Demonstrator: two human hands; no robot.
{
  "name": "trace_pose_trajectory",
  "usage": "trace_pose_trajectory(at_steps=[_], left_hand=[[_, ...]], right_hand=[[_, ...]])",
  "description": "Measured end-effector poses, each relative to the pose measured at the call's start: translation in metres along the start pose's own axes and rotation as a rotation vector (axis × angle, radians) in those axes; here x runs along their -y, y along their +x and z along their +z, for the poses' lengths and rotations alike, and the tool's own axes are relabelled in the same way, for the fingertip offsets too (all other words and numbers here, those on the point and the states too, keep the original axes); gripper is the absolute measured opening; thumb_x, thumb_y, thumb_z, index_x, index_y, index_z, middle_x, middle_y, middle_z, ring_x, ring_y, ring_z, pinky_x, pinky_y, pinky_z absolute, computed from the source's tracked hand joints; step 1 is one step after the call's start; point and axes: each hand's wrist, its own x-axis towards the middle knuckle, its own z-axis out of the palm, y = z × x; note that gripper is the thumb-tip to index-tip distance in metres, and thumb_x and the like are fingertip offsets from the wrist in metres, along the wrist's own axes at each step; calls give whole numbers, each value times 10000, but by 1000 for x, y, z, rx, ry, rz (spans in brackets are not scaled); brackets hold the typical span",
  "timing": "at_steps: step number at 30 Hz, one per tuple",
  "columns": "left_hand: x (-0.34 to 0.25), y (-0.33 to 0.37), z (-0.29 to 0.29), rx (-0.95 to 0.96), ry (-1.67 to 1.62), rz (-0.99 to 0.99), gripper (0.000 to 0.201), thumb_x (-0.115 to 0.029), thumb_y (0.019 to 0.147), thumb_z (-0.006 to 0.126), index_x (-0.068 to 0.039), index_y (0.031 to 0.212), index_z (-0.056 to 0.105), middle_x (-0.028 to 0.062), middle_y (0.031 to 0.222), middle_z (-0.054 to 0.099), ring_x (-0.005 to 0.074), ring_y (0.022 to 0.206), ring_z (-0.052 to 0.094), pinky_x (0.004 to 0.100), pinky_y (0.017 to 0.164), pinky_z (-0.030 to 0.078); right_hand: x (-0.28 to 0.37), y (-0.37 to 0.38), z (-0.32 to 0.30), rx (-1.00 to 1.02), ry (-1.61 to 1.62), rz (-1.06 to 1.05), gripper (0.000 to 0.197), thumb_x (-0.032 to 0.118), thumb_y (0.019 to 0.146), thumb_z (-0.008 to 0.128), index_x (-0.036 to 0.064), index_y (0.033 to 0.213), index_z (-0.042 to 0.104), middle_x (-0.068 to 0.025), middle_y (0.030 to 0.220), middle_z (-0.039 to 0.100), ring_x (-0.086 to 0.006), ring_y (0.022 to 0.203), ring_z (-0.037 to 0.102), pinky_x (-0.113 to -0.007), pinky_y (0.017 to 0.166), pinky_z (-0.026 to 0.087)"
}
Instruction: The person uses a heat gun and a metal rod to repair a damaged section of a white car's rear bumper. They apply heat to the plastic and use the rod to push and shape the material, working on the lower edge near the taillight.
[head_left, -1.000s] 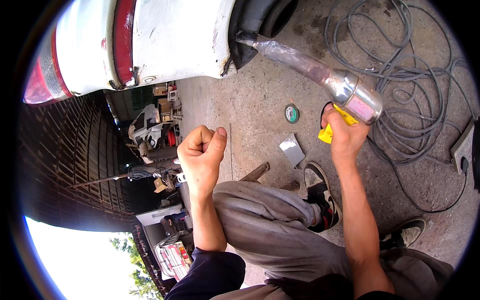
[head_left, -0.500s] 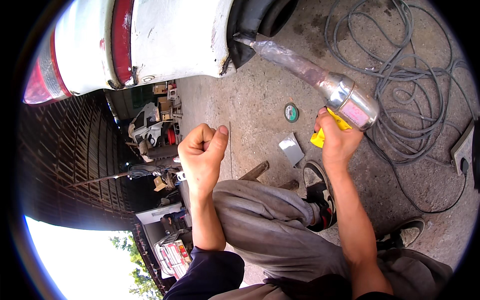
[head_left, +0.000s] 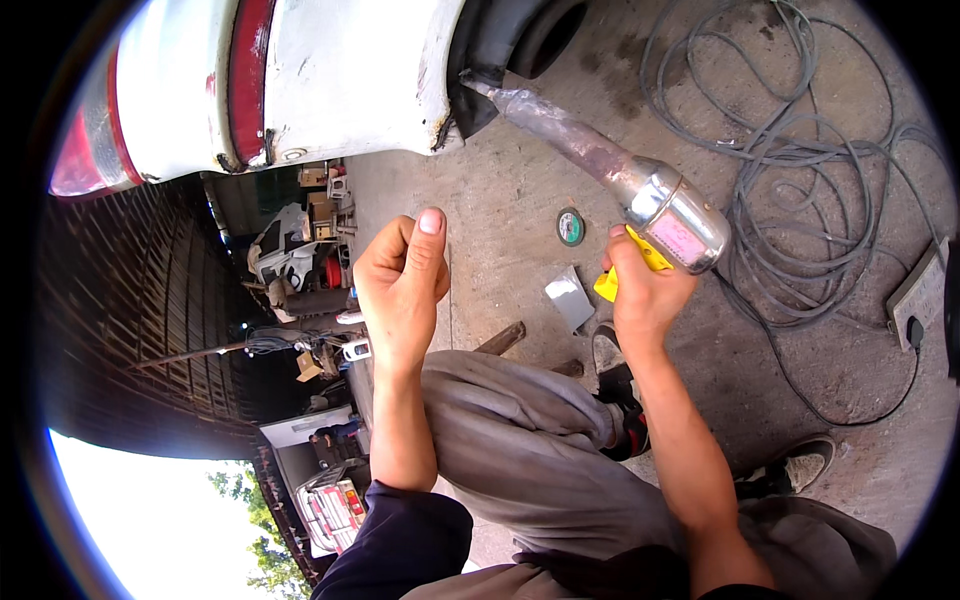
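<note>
Head view: right hand (head_left: 652, 305) wraps fingers round yellow handle (head_left: 650, 252) of heat gun (head_left: 655, 190); left hand (head_left: 398, 285) makes loose fist. Gun looks rigid, probably heavyish, barrel (head_left: 565, 134) maybe hot; hold by handle.

Silver and Yellow Against Grey

Your hot-air gun (head_left: 615, 172) shows a shiny silver housing (head_left: 650, 195), a pink-and-white label (head_left: 680, 238), a duller brownish-grey barrel (head_left: 560, 132) and a bright yellow handle (head_left: 607, 287). Your trousers (head_left: 520, 430) are grey, your left sleeve (head_left: 400, 540) dark navy, your shoes (head_left: 608, 352) black and off-white. The scuffed white bodywork (head_left: 350, 70) carries a red band (head_left: 250, 80); the trim (head_left: 475, 60) is black. Across the mottled grey floor (head_left: 500, 265), you have a dark disc (head_left: 570, 227) with a green centre, a silvery packet (head_left: 570, 297), grey cable (head_left: 790, 155) and a grey power strip (head_left: 920, 300).
</note>
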Motion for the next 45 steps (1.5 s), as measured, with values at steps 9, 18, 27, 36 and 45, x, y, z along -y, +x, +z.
trace_pose_trajectory(at_steps=[9,18,27,36,45], left_hand=[[-11,52,34,182,-593,-269,308,-305,1013,557,1,1042,587,-38,640,411,56,503,332,226,469,259],[10,87,89,128,-1405,-385,318,-315,995,569,-69,1197,568,-35,713,455,71,543,355,229,520,295],[27,97,95,63,-1535,-362,266,-355,944,645,-130,1086,631,-52,669,471,77,522,358,229,517,289],[20,100,100,36,-1547,-360,231,-332,920,687,-137,1037,642,-60,626,433,76,497,334,238,494,264],[12,99,105,7,-1484,-359,185,-279,920,695,-125,1012,650,-62,603,418,69,469,313,226,479,253]], right_hand=[[39,73,-59,-46,74,-86,93,48,817,620,-27,826,565,-82,674,544,-163,567,515,-307,537,444],[61,74,-54,-64,96,-101,89,59,832,599,-11,842,547,-83,670,526,-172,571,519,-313,543,450],[63,67,-50,-79,180,-100,98,41,822,606,-15,857,534,-89,690,526,-173,586,514,-310,549,444],[64,65,-47,-86,197,-111,86,31,817,606,-23,846,546,-89,689,541,-161,569,513,-306,535,448],[56,66,-50,-91,199,-108,94,40,804,611,-19,817,539,-77,674,530,-167,565,516,-299,534,442]])
